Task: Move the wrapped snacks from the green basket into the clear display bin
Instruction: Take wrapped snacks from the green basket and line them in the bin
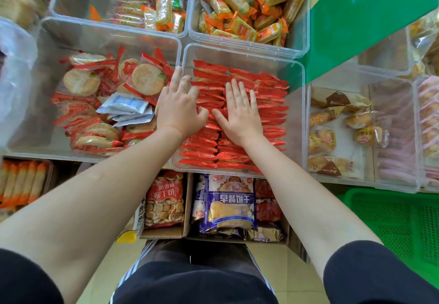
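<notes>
The left hand (179, 107) lies palm-down on the red-wrapped snacks, its fingers loosely bent and spread, fingertips near the left wall of the bin, a thin orange thread around its wrist; it presses rather than grasps. The right hand (240, 111) lies flat beside it, fingers straight and close together, thumb stretched toward the left thumb — released, resting on top of the packets. Under both hands are the flat red-wrapped snack packets (266, 104), standing on edge in two tidy rows with their crimped, shiny red ends overlapping like shingles; they fill most of the clear square plastic display bin (301, 71), from its near wall to just short of the far one. The green mesh plastic basket (392, 215) sits low at the right, well apart from the hands, and the part in view shows only its perforated floor and rim. Left of the bin, a second clear tub (47, 49) holds loose round rice crackers in red-edged wrappers and a few white sachets. Beyond it stands a bin of orange-and-yellow wrapped snacks (244, 9).
</notes>
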`<act>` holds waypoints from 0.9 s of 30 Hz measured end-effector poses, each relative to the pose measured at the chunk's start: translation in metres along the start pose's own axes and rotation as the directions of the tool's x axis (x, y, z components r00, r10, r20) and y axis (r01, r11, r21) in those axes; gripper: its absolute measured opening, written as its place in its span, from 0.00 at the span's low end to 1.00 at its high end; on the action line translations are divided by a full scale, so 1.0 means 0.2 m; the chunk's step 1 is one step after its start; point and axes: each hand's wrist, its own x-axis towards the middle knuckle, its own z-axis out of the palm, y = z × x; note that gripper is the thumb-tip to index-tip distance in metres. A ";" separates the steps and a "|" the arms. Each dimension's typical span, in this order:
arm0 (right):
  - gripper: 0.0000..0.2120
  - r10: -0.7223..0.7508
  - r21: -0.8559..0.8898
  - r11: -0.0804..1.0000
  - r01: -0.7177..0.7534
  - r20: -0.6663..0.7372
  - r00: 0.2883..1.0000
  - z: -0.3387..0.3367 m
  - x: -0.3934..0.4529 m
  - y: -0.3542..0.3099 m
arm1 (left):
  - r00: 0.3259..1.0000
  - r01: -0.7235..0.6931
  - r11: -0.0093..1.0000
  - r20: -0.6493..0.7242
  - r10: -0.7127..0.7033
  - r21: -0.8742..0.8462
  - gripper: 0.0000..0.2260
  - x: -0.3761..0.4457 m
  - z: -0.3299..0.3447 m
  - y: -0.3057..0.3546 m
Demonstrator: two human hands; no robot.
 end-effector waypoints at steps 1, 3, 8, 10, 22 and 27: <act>0.39 0.020 -0.007 1.000 -0.020 0.019 1.000 0.01 0.02 0.00 | 1.000 -0.001 1.000 0.003 0.001 0.000 0.20 0.00 0.00 0.00; 0.40 0.071 0.016 0.997 -0.071 0.037 0.997 -0.01 0.05 -0.01 | 1.000 -0.001 1.000 -0.001 0.001 -0.023 0.19 0.00 0.01 0.00; 0.37 -0.090 0.072 0.993 0.091 -0.021 0.996 -0.06 0.07 -0.17 | 0.997 0.018 0.969 -0.067 -0.036 -0.248 0.22 0.00 0.01 -0.01; 0.38 -0.139 -0.002 0.990 0.140 0.073 0.988 -0.03 0.07 -0.20 | 0.996 0.023 0.959 -0.072 -0.045 -0.282 0.23 0.00 0.01 -0.02; 0.30 0.037 0.032 0.999 -0.037 -0.007 0.999 -0.15 0.04 -0.01 | 1.000 0.007 0.983 -0.019 -0.011 -0.181 0.19 0.01 0.00 -0.02; 0.28 0.072 -0.071 0.995 -0.064 0.104 0.992 -0.12 -0.03 0.09 | 0.997 -0.012 1.000 0.070 0.011 0.013 0.20 0.01 -0.01 -0.01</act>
